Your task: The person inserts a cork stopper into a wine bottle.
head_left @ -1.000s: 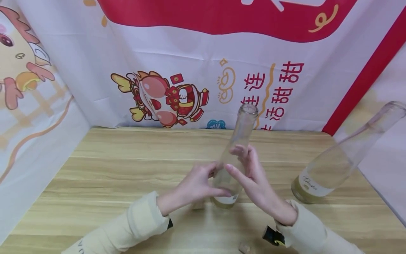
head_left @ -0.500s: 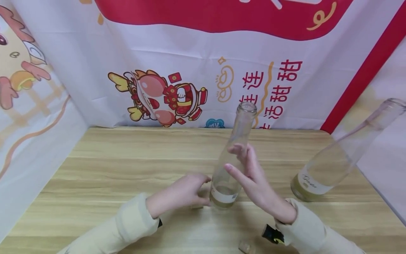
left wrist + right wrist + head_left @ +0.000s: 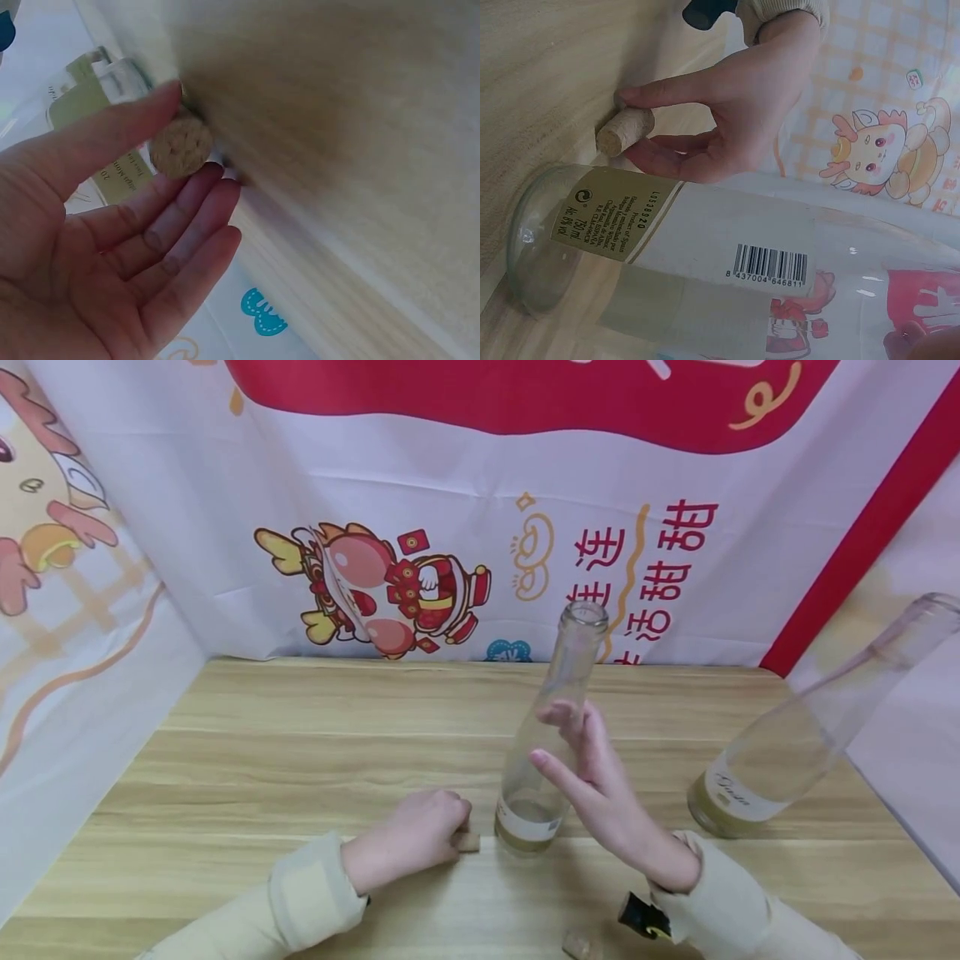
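A clear glass bottle [image 3: 528, 772] with a pale label near its base stands in the middle of the wooden table, its mouth uncorked. My right hand [image 3: 611, 797] holds it from the right, thumb across the near side and fingers behind the glass. Left of its base, my left hand [image 3: 412, 831] pinches a cork [image 3: 468, 842] lying low at the tabletop. In the left wrist view the round end of the cork [image 3: 181, 146] faces the camera, thumb on one side and fingertips on the other. The right wrist view shows the cork [image 3: 626, 131] beside the bottle's base [image 3: 536, 240].
Another clear bottle [image 3: 795, 752], also labelled and uncorked, stands at the right of the wooden table [image 3: 315, 727]. A second cork [image 3: 581, 943] lies near the front edge, below the right sleeve. A printed cloth [image 3: 450, 468] hangs behind the table.
My left hand has left the bottle, moved left and down, and taken hold of the cork beside it. My right hand has stayed on the bottle.
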